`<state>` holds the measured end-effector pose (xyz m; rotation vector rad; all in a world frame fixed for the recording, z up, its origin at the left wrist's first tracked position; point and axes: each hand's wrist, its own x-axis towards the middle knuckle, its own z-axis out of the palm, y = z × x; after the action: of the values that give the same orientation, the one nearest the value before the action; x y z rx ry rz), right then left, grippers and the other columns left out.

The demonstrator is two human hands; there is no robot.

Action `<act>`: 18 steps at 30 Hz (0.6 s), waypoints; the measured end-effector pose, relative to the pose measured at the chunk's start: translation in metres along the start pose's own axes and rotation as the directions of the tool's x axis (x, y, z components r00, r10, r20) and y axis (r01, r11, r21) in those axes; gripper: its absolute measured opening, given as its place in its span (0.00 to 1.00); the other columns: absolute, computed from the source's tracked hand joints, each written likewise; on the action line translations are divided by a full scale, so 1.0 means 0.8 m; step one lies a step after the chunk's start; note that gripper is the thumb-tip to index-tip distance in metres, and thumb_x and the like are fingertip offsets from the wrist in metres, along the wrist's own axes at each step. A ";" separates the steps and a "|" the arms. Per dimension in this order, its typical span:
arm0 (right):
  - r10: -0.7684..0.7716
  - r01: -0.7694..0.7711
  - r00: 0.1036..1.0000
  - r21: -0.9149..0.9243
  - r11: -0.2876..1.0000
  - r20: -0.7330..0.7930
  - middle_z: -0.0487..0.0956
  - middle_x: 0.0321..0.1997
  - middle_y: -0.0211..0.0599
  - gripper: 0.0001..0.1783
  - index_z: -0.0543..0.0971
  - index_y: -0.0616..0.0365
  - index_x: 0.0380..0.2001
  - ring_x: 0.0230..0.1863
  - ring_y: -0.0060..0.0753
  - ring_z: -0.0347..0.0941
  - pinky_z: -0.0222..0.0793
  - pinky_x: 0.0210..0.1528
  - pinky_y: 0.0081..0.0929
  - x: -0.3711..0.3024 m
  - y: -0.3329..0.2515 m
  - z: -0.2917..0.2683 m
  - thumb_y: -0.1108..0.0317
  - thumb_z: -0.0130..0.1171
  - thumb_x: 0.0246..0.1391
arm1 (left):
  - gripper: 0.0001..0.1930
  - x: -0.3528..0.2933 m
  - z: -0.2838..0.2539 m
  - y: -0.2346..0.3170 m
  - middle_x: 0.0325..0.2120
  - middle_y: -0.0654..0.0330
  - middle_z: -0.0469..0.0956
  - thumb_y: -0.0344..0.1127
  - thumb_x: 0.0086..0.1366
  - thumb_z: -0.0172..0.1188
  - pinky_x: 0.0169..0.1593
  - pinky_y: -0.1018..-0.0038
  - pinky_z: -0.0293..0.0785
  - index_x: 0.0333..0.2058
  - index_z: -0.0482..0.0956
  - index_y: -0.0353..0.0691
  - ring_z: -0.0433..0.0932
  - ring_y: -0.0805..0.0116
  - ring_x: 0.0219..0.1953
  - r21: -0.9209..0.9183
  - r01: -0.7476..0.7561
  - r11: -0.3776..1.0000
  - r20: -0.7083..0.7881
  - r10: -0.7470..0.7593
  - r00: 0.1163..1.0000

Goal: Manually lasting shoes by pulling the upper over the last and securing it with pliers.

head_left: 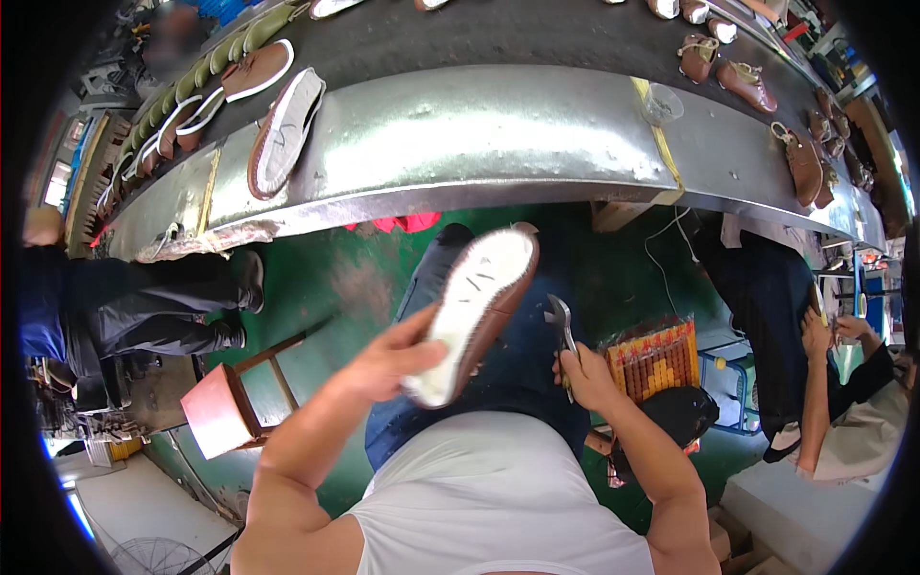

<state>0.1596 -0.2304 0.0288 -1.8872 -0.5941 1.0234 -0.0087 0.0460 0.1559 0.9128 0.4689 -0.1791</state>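
Note:
My left hand [398, 359] is closed round the heel end of a brown shoe [474, 316], held above my lap with its white underside turned up and its toe pointing away. A few dark marks show on that underside. In my right hand [585, 377] is a metal pincer-like hand tool [563, 316], its curved head pointing away from me, to the right of the shoe and apart from it. My fingers wrap its handle, so the lower part is hidden. Another shoe [285, 134] lies underside up on the metal bench edge ahead.
A metal-edged bench [460, 125] with a dark belt [479, 48] runs across the front. Several brown and green shoes [259, 69] line its left, more [805, 163] its right. Co-workers sit at both sides. A wooden stool [222, 407] stands left, a beaded seat mat [656, 359] right.

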 end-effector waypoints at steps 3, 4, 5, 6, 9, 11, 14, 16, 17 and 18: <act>0.074 -0.073 0.997 0.130 0.989 -0.004 0.80 0.27 0.38 0.19 0.75 0.66 0.37 0.28 0.28 0.78 0.72 0.33 0.28 0.006 0.007 0.001 0.58 0.47 0.68 | 0.37 0.006 -0.007 0.103 0.55 0.55 0.74 0.36 0.63 0.64 0.58 0.70 0.68 0.68 0.58 0.36 0.74 0.69 0.53 0.365 -0.265 0.892 -0.015 0.291 0.957; 0.082 -0.085 0.996 0.156 0.984 0.025 0.80 0.27 0.37 0.19 0.75 0.66 0.37 0.28 0.27 0.78 0.73 0.32 0.27 0.011 0.004 -0.001 0.58 0.46 0.68 | 0.37 0.032 -0.009 0.141 0.53 0.56 0.75 0.37 0.62 0.64 0.57 0.72 0.69 0.67 0.60 0.37 0.75 0.70 0.51 0.519 -0.264 0.813 -0.096 0.362 0.927; 0.093 -0.099 0.995 0.182 0.978 0.045 0.79 0.28 0.36 0.19 0.75 0.66 0.38 0.28 0.26 0.78 0.73 0.32 0.25 0.015 0.003 -0.004 0.58 0.45 0.69 | 0.36 0.070 -0.010 0.183 0.51 0.57 0.77 0.37 0.62 0.65 0.56 0.73 0.70 0.66 0.62 0.38 0.75 0.71 0.50 0.656 -0.243 0.714 -0.150 0.439 0.886; 0.089 -0.094 0.995 0.187 0.978 0.037 0.79 0.28 0.36 0.19 0.75 0.66 0.38 0.28 0.26 0.78 0.73 0.32 0.25 0.020 0.001 -0.005 0.58 0.45 0.69 | 0.35 0.108 0.001 0.226 0.47 0.59 0.79 0.38 0.62 0.65 0.54 0.75 0.71 0.66 0.63 0.40 0.76 0.74 0.48 0.801 -0.294 0.522 -0.059 0.558 0.828; 0.103 -0.121 0.990 0.192 0.974 0.100 0.79 0.29 0.37 0.19 0.74 0.66 0.38 0.27 0.26 0.78 0.73 0.32 0.26 0.032 -0.002 -0.004 0.58 0.45 0.69 | 0.32 0.231 -0.018 0.333 0.57 0.49 0.73 0.41 0.64 0.60 0.60 0.66 0.67 0.65 0.65 0.42 0.74 0.62 0.56 0.997 0.051 0.066 -0.082 0.655 0.751; 0.113 -0.147 0.982 0.237 0.960 0.151 0.79 0.29 0.37 0.19 0.74 0.66 0.38 0.27 0.26 0.78 0.73 0.32 0.26 0.035 0.001 -0.001 0.59 0.45 0.69 | 0.27 0.303 -0.057 0.353 0.56 0.44 0.73 0.44 0.66 0.56 0.61 0.58 0.65 0.61 0.69 0.39 0.76 0.53 0.53 0.721 0.327 -0.611 0.318 0.710 0.628; 0.106 -0.160 0.974 0.276 0.948 0.200 0.79 0.29 0.37 0.19 0.74 0.66 0.38 0.27 0.26 0.77 0.73 0.32 0.26 0.042 -0.008 0.004 0.59 0.44 0.69 | 0.22 0.376 -0.163 0.356 0.57 0.48 0.72 0.41 0.65 0.52 0.61 0.56 0.66 0.57 0.72 0.43 0.76 0.51 0.53 0.486 0.349 -0.801 0.106 0.450 0.887; 0.156 -0.192 0.979 0.347 0.918 0.130 0.79 0.29 0.38 0.19 0.74 0.66 0.38 0.27 0.27 0.77 0.73 0.32 0.26 0.033 0.016 -0.005 0.59 0.44 0.69 | 0.22 0.381 -0.106 0.366 0.57 0.48 0.72 0.39 0.64 0.52 0.61 0.58 0.67 0.57 0.72 0.43 0.76 0.51 0.53 0.734 0.244 -0.634 0.116 0.471 0.874; 0.159 -0.197 0.978 0.361 0.911 0.132 0.79 0.29 0.38 0.19 0.74 0.66 0.38 0.27 0.27 0.77 0.73 0.32 0.26 0.031 0.019 -0.005 0.59 0.44 0.69 | 0.22 0.359 -0.092 0.370 0.57 0.49 0.72 0.38 0.63 0.52 0.61 0.60 0.68 0.57 0.72 0.44 0.76 0.51 0.54 0.902 0.177 -0.394 0.057 0.516 0.855; 0.145 -0.187 0.980 0.400 0.897 0.133 0.79 0.29 0.38 0.19 0.74 0.66 0.38 0.27 0.27 0.77 0.73 0.32 0.26 0.034 0.019 -0.006 0.59 0.43 0.70 | 0.24 0.334 -0.115 0.375 0.57 0.55 0.73 0.38 0.61 0.50 0.61 0.62 0.68 0.57 0.72 0.46 0.71 0.56 0.59 0.876 0.263 -0.405 0.080 0.659 0.748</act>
<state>0.1783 -0.2205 0.0053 -1.5361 -0.2458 1.2518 0.3019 0.3135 0.1998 3.0639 0.5917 0.2725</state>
